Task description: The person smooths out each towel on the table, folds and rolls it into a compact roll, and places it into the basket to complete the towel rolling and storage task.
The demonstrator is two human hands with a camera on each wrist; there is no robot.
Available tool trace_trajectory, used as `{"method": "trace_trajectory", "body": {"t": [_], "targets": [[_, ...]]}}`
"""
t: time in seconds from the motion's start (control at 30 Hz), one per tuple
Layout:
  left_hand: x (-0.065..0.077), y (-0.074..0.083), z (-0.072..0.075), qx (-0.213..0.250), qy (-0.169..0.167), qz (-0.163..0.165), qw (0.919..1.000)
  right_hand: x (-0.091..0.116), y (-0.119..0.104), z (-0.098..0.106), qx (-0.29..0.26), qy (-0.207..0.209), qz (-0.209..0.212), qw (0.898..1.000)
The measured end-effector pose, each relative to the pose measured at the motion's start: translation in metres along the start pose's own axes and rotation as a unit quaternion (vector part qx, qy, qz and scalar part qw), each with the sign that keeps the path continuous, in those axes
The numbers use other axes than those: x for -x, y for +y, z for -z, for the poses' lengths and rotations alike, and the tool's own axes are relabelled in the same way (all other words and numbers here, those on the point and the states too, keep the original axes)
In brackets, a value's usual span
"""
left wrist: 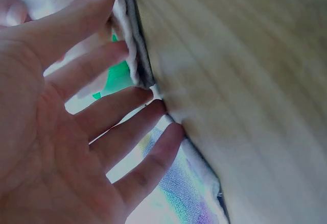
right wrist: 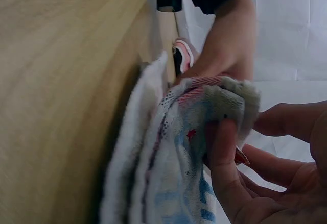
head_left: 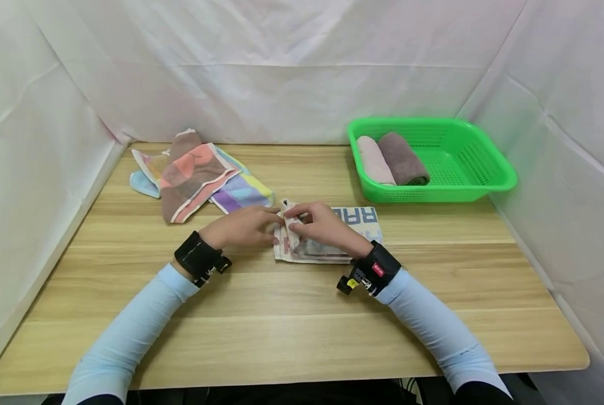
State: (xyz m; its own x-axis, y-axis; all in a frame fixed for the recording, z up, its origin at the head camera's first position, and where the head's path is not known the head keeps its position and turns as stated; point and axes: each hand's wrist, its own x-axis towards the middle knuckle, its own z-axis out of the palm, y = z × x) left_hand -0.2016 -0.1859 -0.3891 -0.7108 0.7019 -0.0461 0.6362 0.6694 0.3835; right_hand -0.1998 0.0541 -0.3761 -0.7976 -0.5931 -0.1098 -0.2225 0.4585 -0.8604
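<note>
A white towel (head_left: 366, 224) with blue letters lies folded in the middle of the table, its left end turned up into a small roll. My right hand (head_left: 327, 228) pinches that turned-up end between thumb and fingers; the right wrist view shows the layered towel edge (right wrist: 176, 168) against the thumb. At the towel's left end is my left hand (head_left: 246, 226). Its fingers are nearly straight in the left wrist view, with the tips at the towel's edge (left wrist: 134, 40); whether all of them touch it I cannot tell.
A green basket (head_left: 484, 188) stands at the back right. Inside are a pale pink rolled towel (head_left: 374, 161) and a brown rolled towel (head_left: 402, 159). Several loose towels (head_left: 195, 174) lie heaped at the back left. White cloth walls (head_left: 282, 84) enclose the wooden table (head_left: 282, 332).
</note>
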Motion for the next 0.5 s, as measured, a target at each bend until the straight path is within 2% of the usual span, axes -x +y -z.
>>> {"method": "trace_trajectory", "body": {"t": [0.17, 0.23, 0.3, 0.4, 0.5], "targets": [[-0.002, -0.001, 0.002, 0.018, 0.020, 0.011, 0.9996, 0.000, 0.004, -0.009, -0.002, -0.051, 0.011, 0.999], [-0.002, -0.002, 0.002, 0.018, 0.031, 0.008, 0.9993, 0.000, 0.005, -0.008, -0.010, -0.064, 0.013, 0.998], [-0.003, -0.002, 0.003, 0.013, 0.039, 0.005, 0.9991, 0.001, 0.005, -0.005, 0.003, -0.069, 0.022, 0.997], [-0.003, -0.003, 0.003, 0.009, 0.036, 0.012, 0.9992, 0.003, 0.005, 0.004, 0.082, -0.077, 0.058, 0.992], [-0.002, -0.002, 0.004, 0.006, 0.025, 0.021, 0.9995, 0.007, 0.004, 0.017, 0.194, -0.076, 0.098, 0.973]]}}
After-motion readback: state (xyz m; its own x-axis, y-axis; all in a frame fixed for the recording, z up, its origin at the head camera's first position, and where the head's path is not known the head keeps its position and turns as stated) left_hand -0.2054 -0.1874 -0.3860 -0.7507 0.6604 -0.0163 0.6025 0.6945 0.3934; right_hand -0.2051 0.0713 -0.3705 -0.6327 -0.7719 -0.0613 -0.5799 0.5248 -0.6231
